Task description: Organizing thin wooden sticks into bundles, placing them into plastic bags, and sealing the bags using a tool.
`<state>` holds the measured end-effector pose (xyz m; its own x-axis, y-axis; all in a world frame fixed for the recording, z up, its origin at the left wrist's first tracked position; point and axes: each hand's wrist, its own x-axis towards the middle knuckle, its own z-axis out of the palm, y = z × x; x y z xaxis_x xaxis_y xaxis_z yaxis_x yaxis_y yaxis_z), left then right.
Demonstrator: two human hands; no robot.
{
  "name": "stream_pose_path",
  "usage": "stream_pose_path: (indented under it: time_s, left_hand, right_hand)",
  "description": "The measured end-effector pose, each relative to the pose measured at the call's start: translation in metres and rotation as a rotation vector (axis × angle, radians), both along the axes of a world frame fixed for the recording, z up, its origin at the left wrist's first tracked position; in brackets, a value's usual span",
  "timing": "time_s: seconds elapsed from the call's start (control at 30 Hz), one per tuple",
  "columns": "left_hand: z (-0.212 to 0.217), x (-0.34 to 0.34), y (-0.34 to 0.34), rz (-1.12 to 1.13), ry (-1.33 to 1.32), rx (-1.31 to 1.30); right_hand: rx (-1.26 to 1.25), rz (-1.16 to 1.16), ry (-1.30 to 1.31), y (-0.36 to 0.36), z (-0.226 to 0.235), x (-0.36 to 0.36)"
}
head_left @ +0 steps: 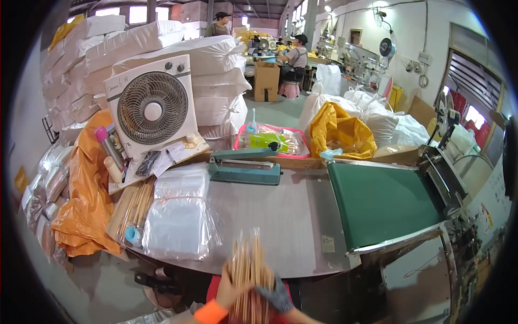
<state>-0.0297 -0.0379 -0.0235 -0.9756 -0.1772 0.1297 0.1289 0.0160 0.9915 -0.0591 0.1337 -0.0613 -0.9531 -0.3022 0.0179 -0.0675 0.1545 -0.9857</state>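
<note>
A bundle of thin wooden sticks [248, 267], with clear plastic around its upper end, stands upright at the table's near edge. My left hand [231, 291], bare with an orange band at the wrist, is closed round its left side. On the other side, my right hand [275, 294] in a dark grey glove grips the same bundle. The lower ends of the sticks are near my lap. Left of them on the table lies a tied stack of clear plastic bags [181, 216]. Beyond stands a green bar heat sealer [245, 168].
A green conveyor belt [386, 202] runs at the right of the grey table [275, 216]. More wooden sticks [135, 208] and a blue tape roll [133, 235] lie left. Behind are a box fan [152, 110], a pink tray [299, 154] and a yellow sack [345, 132]. Two people work farther back.
</note>
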Motion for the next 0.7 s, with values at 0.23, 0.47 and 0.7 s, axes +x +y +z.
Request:
stream_pose_path:
  time_s: [0.23,0.47,0.7]
  left_hand:
    - [-0.012,0.017,-0.011,-0.248,-0.328,0.456]
    - [-0.038,0.013,-0.012,-0.401,-0.329,0.216]
    - [-0.022,0.015,0.024,-0.119,-0.330,0.060]
  right_hand:
    - [-0.378,0.107,-0.517,0.018,0.006,0.015]
    - [0.082,0.470,-0.011,-0.013,0.049,-0.073]
    - [0.200,0.653,0.126,-0.023,0.049,-0.074]
